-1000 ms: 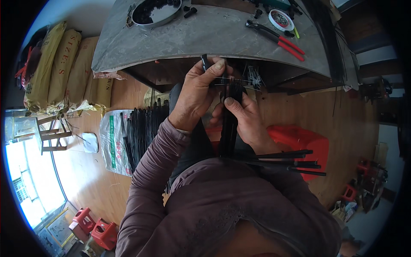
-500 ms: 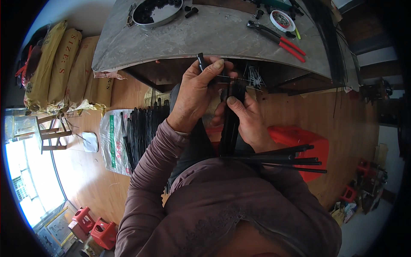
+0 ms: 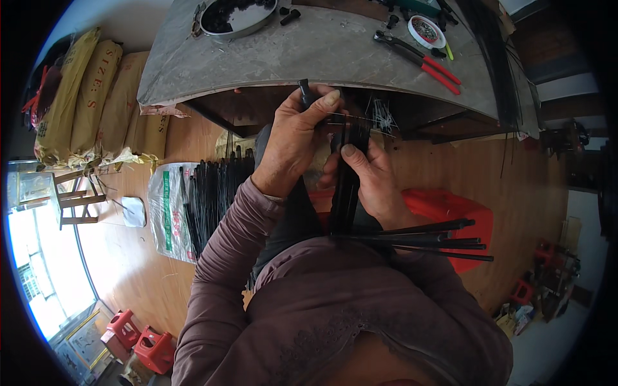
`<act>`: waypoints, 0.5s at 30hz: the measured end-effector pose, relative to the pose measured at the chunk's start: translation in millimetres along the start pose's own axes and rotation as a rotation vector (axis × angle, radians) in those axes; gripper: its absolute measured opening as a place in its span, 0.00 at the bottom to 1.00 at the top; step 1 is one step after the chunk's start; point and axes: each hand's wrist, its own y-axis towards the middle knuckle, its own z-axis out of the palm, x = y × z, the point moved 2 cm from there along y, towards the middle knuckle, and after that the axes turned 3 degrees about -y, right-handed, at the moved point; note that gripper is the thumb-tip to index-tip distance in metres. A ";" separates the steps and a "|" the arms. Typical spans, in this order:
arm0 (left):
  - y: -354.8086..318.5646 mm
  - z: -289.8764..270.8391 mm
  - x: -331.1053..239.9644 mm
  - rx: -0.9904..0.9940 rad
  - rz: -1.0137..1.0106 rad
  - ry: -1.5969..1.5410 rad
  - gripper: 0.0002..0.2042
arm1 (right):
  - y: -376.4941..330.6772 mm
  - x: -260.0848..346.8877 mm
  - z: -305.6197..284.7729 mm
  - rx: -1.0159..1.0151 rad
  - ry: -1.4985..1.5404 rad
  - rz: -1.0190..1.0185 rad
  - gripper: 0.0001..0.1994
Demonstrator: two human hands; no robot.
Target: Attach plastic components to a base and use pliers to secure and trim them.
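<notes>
Held between thumb and fingers, a small black tube-shaped piece (image 3: 304, 90) sticks up from my left hand (image 3: 293, 132), which is closed. A thin pale wire (image 3: 364, 118) runs across from that hand, over the top of a bundle of slim black ribs (image 3: 345, 193). My right hand (image 3: 374, 177) is wrapped round this upright bundle, its thumb lying on the front. The bundle's lower end rests at my lap, where several black rods (image 3: 444, 238) lie pointing right. My fingers hide how the wire meets the ribs.
On the grey table (image 3: 309, 61) ahead lie red-handled pliers (image 3: 425, 64), a white dish of small metal parts (image 3: 426, 31) and a metal bowl of black pieces (image 3: 238, 19). More black ribs (image 3: 219, 193) stand at my left. A red stool (image 3: 450, 219) is at my right.
My left thumb and the small black piece have shifted slightly. The right hand and the bundle look the same.
</notes>
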 end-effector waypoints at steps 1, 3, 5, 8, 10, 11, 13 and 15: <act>0.0 -0.2 -0.3 0.007 0.007 0.017 0.07 | 0.2 -0.5 -0.2 0.001 0.002 -0.002 0.12; -0.2 0.0 -0.6 0.013 0.014 0.034 0.07 | 0.8 -2.1 -1.5 -0.002 0.000 -0.004 0.12; -0.4 1.1 -0.4 0.003 0.014 0.034 0.07 | 1.1 -3.0 -2.3 -0.005 -0.002 -0.006 0.12; -0.2 0.2 0.5 0.002 0.033 0.049 0.07 | 1.0 -3.6 -1.4 -0.003 0.000 -0.007 0.11; 0.3 0.0 0.6 0.005 0.035 0.040 0.06 | 0.9 -3.2 -1.2 -0.009 -0.022 -0.011 0.11; 0.4 0.1 0.6 0.009 0.037 0.032 0.06 | 0.9 -3.3 -1.2 -0.009 -0.022 -0.011 0.11; 0.5 1.3 0.3 0.003 0.053 0.041 0.06 | 1.0 -3.1 -1.0 -0.001 -0.012 -0.021 0.11; 0.3 1.4 -0.1 -0.002 0.069 0.050 0.06 | 0.1 -1.4 0.2 -0.008 -0.012 -0.009 0.12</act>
